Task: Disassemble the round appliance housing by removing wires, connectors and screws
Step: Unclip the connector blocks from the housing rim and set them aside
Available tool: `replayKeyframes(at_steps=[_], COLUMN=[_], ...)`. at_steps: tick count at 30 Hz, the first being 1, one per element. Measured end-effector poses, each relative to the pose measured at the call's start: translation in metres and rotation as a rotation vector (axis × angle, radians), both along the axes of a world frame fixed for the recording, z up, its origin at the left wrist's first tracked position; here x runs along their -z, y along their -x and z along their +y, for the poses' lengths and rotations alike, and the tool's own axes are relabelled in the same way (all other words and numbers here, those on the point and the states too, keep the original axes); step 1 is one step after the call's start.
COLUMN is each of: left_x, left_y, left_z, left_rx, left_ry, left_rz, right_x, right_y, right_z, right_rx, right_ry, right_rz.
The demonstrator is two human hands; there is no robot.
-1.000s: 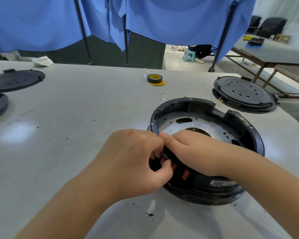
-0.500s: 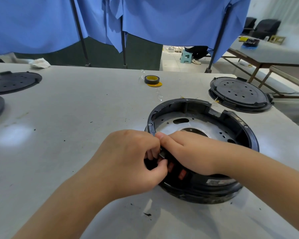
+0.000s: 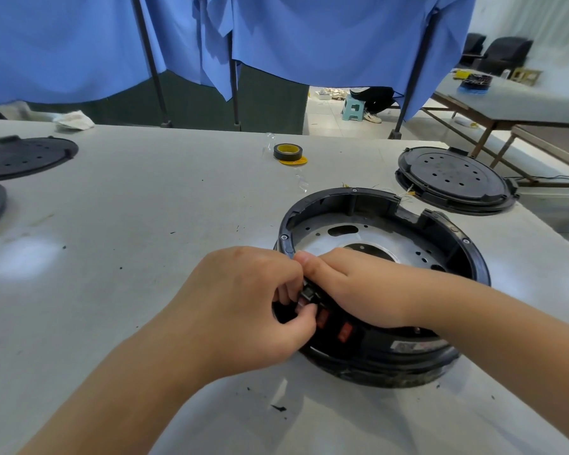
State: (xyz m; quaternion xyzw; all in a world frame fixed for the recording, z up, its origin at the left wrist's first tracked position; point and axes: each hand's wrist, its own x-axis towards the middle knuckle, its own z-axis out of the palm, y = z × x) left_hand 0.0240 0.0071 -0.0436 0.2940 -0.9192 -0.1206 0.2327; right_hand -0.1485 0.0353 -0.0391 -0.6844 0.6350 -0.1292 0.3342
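Grip: left hand (image 3: 243, 307) pinches connector (image 3: 308, 293) at housing (image 3: 385, 323) near rim; right hand (image 3: 358, 287) curled over it.

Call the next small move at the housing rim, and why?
Probably keep the left hand pinching the small black connector and pull it off the housing; the right hand braces that rim, and the connector still sits against it.

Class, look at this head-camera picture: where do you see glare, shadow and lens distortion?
Head view: a soft bright glare patch on the table at left; the hands' shadow falls on the table below the round housing; wide-angle lens bows the far table edge and curtain poles; focus is fairly sharp throughout.
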Motion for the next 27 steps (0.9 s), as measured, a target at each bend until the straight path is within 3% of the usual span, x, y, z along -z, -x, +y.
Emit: replayKeyframes(at_steps=[15,27], left_x=[0.0007,0.0031], left_y=[0.0033,0.0061], left_z=[-0.0003,0.0018], left_rx=[0.0,-0.026], left_ry=[0.026,0.078], left_rz=[0.01,0.033], right_x=[-0.0002,0.0005], right_y=[-0.005,-0.0004], right_z=[0.0008,-0.0011], right_rx=[0.075,0.026], right_ry=[0.08,-0.018], right_rz=[0.014,-0.006])
